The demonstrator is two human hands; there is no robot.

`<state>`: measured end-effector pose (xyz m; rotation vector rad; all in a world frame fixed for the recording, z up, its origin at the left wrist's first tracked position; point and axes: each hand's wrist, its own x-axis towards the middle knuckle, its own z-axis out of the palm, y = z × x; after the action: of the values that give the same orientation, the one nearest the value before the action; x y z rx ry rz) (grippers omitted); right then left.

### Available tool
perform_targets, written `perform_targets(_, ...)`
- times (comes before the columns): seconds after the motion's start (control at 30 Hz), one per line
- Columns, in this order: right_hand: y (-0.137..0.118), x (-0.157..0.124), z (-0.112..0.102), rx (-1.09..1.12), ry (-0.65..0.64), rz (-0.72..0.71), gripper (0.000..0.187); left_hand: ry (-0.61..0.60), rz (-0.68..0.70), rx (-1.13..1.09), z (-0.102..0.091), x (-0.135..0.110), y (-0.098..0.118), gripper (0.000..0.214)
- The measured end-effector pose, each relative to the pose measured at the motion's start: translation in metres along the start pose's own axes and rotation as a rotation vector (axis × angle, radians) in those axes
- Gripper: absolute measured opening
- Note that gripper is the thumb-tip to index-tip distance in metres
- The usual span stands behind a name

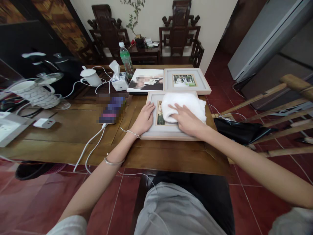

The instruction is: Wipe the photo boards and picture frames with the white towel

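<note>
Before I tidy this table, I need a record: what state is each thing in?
White towel: folded, under right hand.
Front picture frame: face up, partly covered, left hand touching it.
Smartphone: cable plugged in, screen lit.
Plastic bottle: upright, capped.
White teacup: lid on.
Tissue box: tissue sticking out.

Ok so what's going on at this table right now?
A person's right hand is on a bunched white cloth, which rests over part of the nearest framed picture. The left hand rests at that frame's left side. Just beyond, another framed picture and a photo panel lie side by side on the wooden table.
</note>
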<state>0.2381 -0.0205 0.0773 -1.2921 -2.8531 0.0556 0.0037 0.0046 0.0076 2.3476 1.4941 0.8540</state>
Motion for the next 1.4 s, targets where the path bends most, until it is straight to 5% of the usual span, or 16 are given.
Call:
perform_targets(0.17, 0.041, 0.052, 0.006, -0.092, 0.118, 0.066, 0.056, -0.001, 0.004, -0.024, 0.000, 0.000, -0.001, 0.049)
perform_targets(0.3, 0.030, 0.062, 0.006, -0.140, 0.030, 0.067, 0.053, 0.008, 0.021, -0.016, 0.002, 0.000, -0.004, 0.048)
perform_targets(0.6, -0.042, -0.010, -0.024, -0.020, -0.240, -0.078, 0.054, 0.001, 0.010, -0.010, 0.003, 0.000, -0.003, 0.050)
perform_targets(0.87, -0.062, -0.047, -0.036, 0.089, -0.227, -0.220, 0.046, 0.028, -0.036, -0.072, 0.001, 0.001, 0.005, 0.047)
perform_targets(1.1, -0.052, 0.006, -0.008, -0.046, -0.163, -0.182, 0.047, 0.079, -0.170, -0.225, -0.006, -0.003, 0.022, 0.061)
perform_targets(1.4, -0.014, 0.082, 0.001, -0.118, 0.060, -0.043, 0.043, 0.072, -0.124, -0.252, -0.005, -0.003, 0.022, 0.069)
